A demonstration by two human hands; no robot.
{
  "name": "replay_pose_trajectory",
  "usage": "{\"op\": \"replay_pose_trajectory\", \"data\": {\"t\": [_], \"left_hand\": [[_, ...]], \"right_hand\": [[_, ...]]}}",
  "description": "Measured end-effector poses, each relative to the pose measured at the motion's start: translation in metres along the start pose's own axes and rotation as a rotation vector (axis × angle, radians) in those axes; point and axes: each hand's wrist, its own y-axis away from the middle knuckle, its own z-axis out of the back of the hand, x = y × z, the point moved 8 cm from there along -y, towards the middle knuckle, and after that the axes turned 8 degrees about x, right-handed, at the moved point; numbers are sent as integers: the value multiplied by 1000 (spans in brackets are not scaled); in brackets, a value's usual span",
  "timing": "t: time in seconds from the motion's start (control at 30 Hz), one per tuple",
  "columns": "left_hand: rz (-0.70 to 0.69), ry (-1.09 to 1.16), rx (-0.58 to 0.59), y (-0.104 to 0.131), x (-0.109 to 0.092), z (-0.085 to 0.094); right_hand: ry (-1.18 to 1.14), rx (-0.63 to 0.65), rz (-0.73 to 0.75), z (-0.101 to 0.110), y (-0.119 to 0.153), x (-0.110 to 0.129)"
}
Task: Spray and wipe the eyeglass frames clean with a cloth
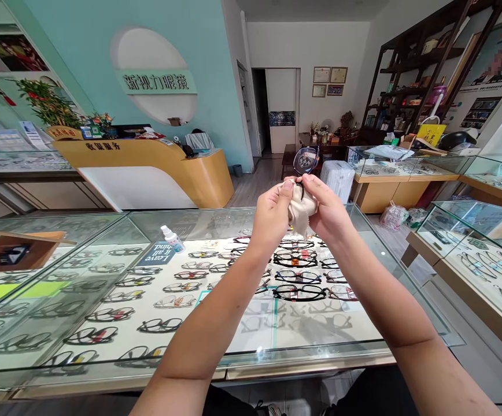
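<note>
Above the glass display case, both my hands are close together, raised in front of me. My left hand (272, 211) pinches a beige cloth (301, 211) that hangs down between the hands. My right hand (327, 202) has its fingers closed on the other side of the cloth and at the lower part of a pair of glasses (306, 160). One lens with a dark blue rim sticks up above the fingertips. The rest of the glasses is hidden by the cloth and fingers.
Below lies a glass display case (233, 353) with rows of glasses. A white spray bottle (172, 239) stands on it, left of my arms. An orange-brown tray (21, 251) is at the far left. Another glass case (472, 248) stands at the right.
</note>
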Motion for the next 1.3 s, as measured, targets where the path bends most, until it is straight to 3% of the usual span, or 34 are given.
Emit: {"op": "replay_pose_trajectory", "data": {"t": [0.13, 0.2, 0.43, 0.57, 0.97, 1.3], "left_hand": [[150, 10, 222, -4, 3, -2], [175, -16, 251, -5, 0, 4], [95, -163, 91, -10, -18, 42], [93, -200, 74, -10, -23, 51], [58, -169, 35, -11, -30, 55], [56, -123, 108, -10, -29, 38]], "right_hand": [[30, -8, 3, 12, -4, 1], [32, -7, -8, 17, -6, 2], [99, 36, -33, 23, -5, 13], [209, 107, -43, 15, -1, 17], [259, 261, -186, 0, 3, -2], [157, 264, -266, 1, 3, -10]]}}
